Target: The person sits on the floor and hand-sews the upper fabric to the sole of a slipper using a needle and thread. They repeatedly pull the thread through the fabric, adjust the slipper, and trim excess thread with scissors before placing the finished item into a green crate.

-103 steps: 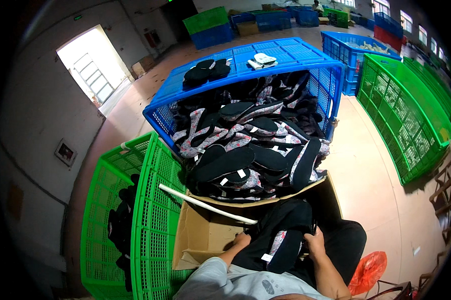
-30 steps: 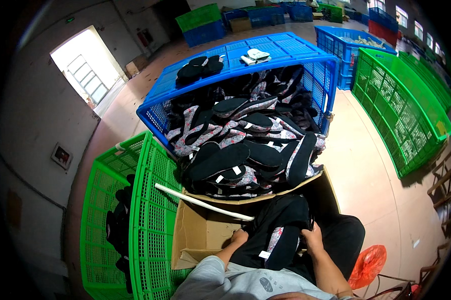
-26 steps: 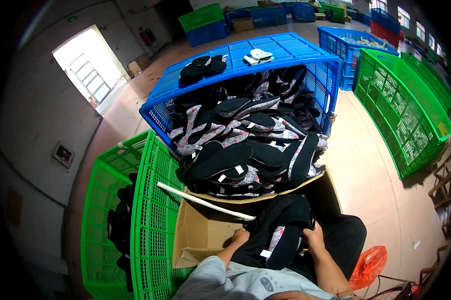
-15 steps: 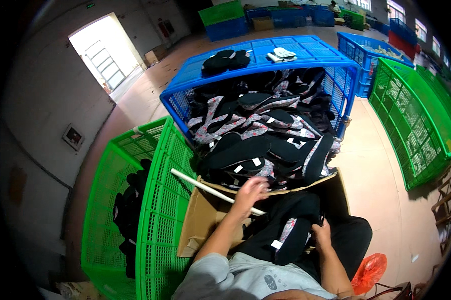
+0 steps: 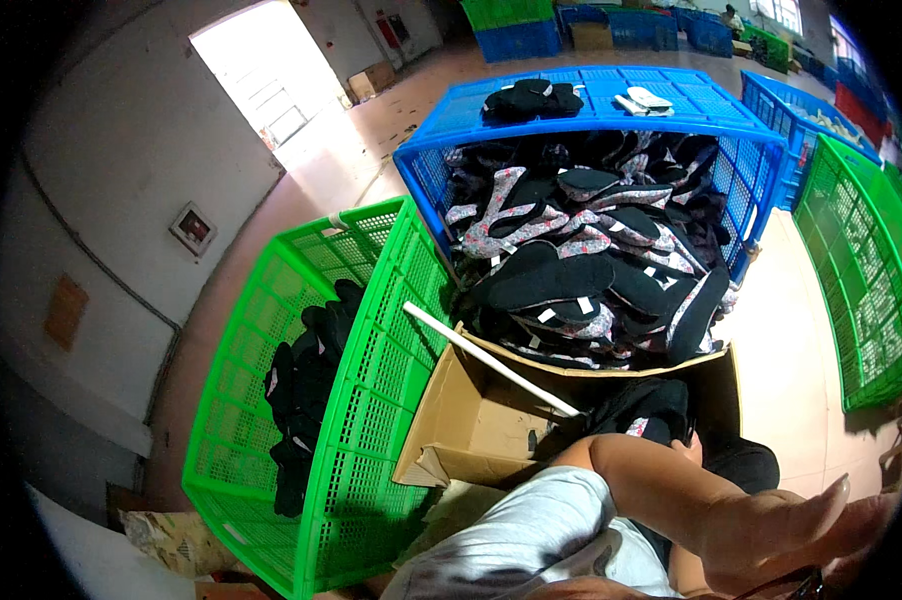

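Note:
My left arm reaches across my body, and my left hand [image 5: 771, 525] is large and close at the lower right, its visible fingers stretched out. Nothing shows in it. Over my lap, the fingers of my right hand [image 5: 689, 450] close on the edge of a black slipper [image 5: 646, 405]; my left forearm hides part of both. Just beyond stands an open cardboard box [image 5: 471, 405], with a white rod [image 5: 491, 358] lying slantwise across it. A heap of black slippers [image 5: 546, 278] with flowered lining and white tags spills from a blue crate [image 5: 761, 190] tipped on its side.
To the left, a green crate [image 5: 371, 400] holds several black slippers [image 5: 311, 380]. More black slippers [image 5: 533, 99] and a white item [image 5: 643, 102] lie on top of the blue crate. Another green crate [image 5: 856, 270] stands at the right. A bright doorway [image 5: 271, 75] opens at the far left.
My left hand has swung from above the box to the lower right, close to the camera. The view has turned left, so the crates appear farther right. My right hand stays by the slipper.

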{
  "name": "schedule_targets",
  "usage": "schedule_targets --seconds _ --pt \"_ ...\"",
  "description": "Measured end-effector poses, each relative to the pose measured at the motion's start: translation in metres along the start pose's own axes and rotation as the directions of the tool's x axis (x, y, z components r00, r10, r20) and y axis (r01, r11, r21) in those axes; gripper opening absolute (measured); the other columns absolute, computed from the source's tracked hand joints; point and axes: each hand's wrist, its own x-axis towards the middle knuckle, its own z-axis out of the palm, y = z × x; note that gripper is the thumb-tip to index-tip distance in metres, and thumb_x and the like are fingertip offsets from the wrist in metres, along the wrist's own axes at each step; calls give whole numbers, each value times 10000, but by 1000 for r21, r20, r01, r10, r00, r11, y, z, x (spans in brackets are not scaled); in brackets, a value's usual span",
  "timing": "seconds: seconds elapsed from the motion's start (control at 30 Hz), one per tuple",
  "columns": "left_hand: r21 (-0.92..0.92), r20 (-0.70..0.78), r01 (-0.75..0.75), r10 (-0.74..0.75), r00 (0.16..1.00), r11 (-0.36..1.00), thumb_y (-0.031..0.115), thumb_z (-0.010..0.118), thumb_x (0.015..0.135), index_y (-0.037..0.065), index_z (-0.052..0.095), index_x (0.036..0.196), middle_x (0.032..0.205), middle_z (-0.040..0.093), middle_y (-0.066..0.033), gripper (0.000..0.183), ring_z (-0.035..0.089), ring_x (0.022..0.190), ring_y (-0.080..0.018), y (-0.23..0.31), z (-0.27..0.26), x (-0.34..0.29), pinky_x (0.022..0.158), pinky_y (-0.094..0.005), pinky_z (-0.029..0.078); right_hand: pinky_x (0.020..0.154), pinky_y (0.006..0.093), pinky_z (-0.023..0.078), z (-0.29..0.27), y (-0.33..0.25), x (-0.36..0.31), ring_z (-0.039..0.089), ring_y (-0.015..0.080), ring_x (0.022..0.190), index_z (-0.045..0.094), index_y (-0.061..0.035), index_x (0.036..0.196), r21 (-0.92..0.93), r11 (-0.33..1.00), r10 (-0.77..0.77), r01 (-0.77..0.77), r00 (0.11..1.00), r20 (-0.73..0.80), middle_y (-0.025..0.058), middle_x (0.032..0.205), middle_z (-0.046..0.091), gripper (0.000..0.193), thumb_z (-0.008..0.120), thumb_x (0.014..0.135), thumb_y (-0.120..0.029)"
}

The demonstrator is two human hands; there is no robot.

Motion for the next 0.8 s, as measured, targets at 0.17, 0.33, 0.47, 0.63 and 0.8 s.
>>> schedule_targets --seconds 0.17,0.33,0.47,0.63,0.8 --pt "330 159 -294 254 954 897 429 669 912 -24 268 1493 1208 455 -132 838 479 1099 -250 -30 -10 -38 1009 -403 411 567 259 413 8 0 5 499 97 624 606 -28 1067 -29 996 91 -88 992 90 -15 796 568 293 534 788 23" --pt "42 24 152 -153 988 988 428 666 914 -14 256 1497 1212 458 -133 839 485 1098 -250 17 -9 -14 997 -402 420 534 245 385 4 14 10 475 86 587 612 -27 1120 37 999 31 -34 996 83 -32 781 573 350 517 790 42" --pt "-11 -17 233 -233 972 972 428 664 915 -6 247 1500 1215 460 -134 839 490 1096 -250 -1 -3 -24 987 -401 427 541 251 393 10 -4 5 477 84 593 610 -35 1071 -130 983 143 -131 986 81 -30 756 557 300 531 788 23" --pt "-93 -30 272 -276 961 958 427 662 917 4 236 1504 1219 462 -136 840 497 1095 -250 -24 3 -35 975 -400 436 441 266 325 11 5 7 409 91 485 569 -86 965 26 991 125 -128 988 94 -32 679 477 191 541 793 -7" --pt "-192 -13 275 -283 959 942 427 659 919 14 224 1508 1224 465 -137 841 503 1093 -249 -48 8 -39 964 -398 445 450 262 337 5 8 7 412 89 493 567 -87 965 -29 988 156 -154 985 69 -27 677 491 189 549 786 -29"
